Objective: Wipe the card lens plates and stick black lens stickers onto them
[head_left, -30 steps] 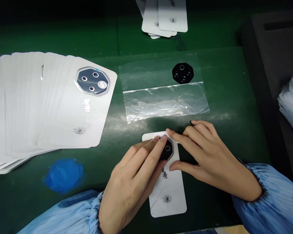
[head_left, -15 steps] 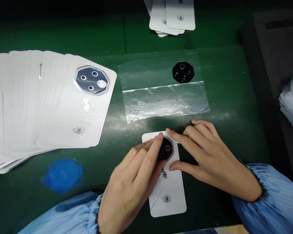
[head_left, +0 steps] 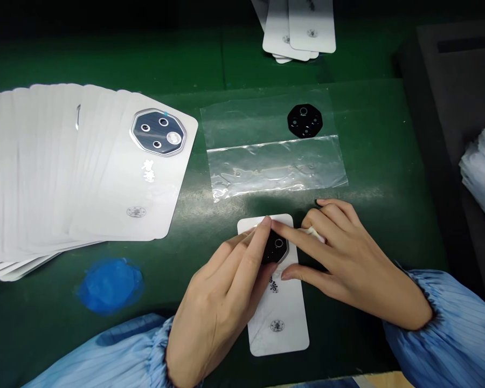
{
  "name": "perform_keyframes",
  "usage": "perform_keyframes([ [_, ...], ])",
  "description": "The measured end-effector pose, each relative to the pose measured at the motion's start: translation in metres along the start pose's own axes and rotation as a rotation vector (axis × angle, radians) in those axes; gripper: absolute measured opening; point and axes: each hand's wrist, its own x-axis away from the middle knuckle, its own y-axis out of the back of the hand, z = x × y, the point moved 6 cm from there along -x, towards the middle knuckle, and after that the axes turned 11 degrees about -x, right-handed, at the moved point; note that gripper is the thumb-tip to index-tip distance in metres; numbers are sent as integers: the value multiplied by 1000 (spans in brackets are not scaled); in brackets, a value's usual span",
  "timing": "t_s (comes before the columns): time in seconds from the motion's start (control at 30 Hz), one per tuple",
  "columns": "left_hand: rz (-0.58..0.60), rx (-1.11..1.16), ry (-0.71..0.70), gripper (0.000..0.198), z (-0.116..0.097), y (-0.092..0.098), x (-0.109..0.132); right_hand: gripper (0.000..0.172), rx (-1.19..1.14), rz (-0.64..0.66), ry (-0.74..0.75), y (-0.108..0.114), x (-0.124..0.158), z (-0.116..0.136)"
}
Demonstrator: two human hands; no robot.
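A white phone back panel (head_left: 281, 307) with dark lettering and a round emblem lies on the table in front of me. On its upper part sits a black octagonal camera lens cover (head_left: 275, 248), partly hidden by fingers. My left hand (head_left: 220, 296) reaches over the panel from the left, its thumb and fingertips closed on the lens cover's edges. My right hand (head_left: 339, 258) is at the right side, its index fingertip at the cover's upper edge and its thumb by the panel's right edge. Its other fingers curl around a small white thing (head_left: 313, 233), mostly hidden.
At the left, many white panels (head_left: 105, 178) lie fanned out, the top one with a lens module. A clear plastic bag (head_left: 267, 156) lies ahead, with another black lens cover (head_left: 305, 120) on it. More panels (head_left: 313, 32) lie at the back. A blue round patch (head_left: 111, 285) sits at left.
My right index finger has moved left, onto the lens cover's upper edge. More of the white thing in the right hand shows. The view has shifted slightly.
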Motion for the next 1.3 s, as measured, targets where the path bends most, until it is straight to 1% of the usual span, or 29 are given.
perform_keyframes([
  [0.1, 19, 48, -2, 71, 2, -1, 1, 52, 1, 7, 19, 0, 0, 1],
  [0.27, 100, 137, 71, 72, 11, -2, 5, 53, 6, 31, 4, 1, 1, 1],
  [0.47, 101, 128, 86, 70, 21, -2, 10, 50, 70, 27, 34, 0, 2, 6],
  [0.57, 105, 103, 69, 68, 24, -4, 9, 45, 77, 65, 82, -5, 3, 16],
  [0.67, 111, 118, 37, 66, 24, -6, 7, 45, 58, 87, 122, -9, 4, 27],
  [0.77, 93, 142, 31, 64, 24, -5, 7, 46, 91, 77, 125, -11, 2, 34],
  [0.97, 45, 193, 22, 59, 25, -3, 8, 52, 235, 59, 138, -18, -4, 44],
  [1.07, 47, 232, 41, 64, 26, -4, 9, 50, 168, 34, 118, -19, -5, 41],
  [1.13, 51, 263, 66, 72, 27, -6, 9, 45, 14, -12, 72, -17, -5, 34],
  [1.17, 44, 273, 79, 77, 28, -6, 9, 44, -83, -71, 24, -13, -4, 29],
  [1.27, -14, 346, 89, 84, 28, -6, 10, 47, -335, -337, -202, 2, 0, 7],
  [1.3, -42, 409, 91, 84, 27, -5, 10, 48, -400, -400, -275, 5, 2, 1],
])
